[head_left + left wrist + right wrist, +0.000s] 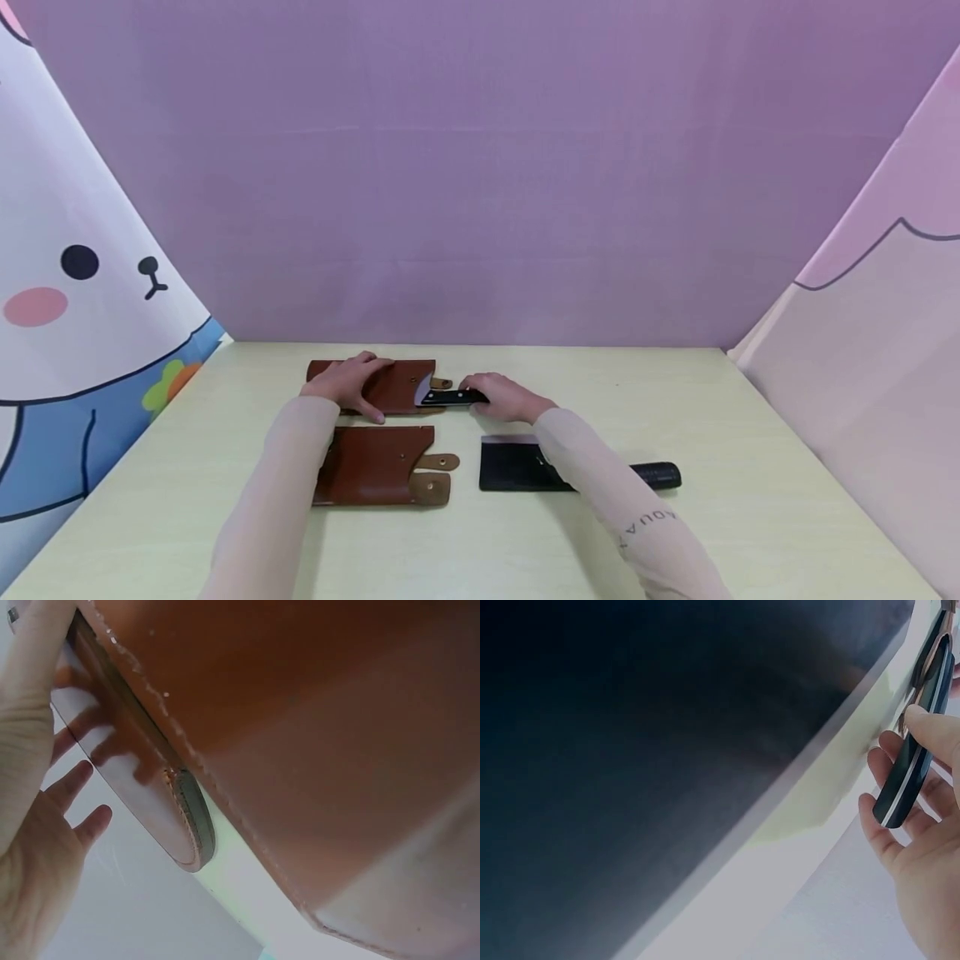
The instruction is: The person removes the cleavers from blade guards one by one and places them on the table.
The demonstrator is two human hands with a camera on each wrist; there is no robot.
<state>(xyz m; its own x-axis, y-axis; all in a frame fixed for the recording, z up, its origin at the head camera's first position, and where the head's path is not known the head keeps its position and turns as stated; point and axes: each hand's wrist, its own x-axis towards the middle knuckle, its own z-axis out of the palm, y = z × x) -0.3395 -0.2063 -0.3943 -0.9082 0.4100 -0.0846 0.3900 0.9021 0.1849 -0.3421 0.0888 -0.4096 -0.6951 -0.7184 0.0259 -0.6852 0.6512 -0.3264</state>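
Note:
On the far brown leather knife sheath [408, 375] rests my left hand [343, 385], its thumb and fingers spread across the leather. My right hand [510, 398] holds the black handle of a knife [450, 398]. The blade is mostly hidden inside that sheath; only a pale part by the handle shows at the sheath's mouth. In the right wrist view, thumb and fingers are around the knife handle [909, 776]. The left wrist view shows the far sheath [142, 772] beside the left hand [45, 855].
Nearer me lies a second brown sheath [375, 467] with two snap straps, partly behind my left sleeve. A cleaver with a black blade [513, 468] lies under my right forearm, its black handle [660, 475] pointing right. A purple backdrop [480, 208] stands behind the table.

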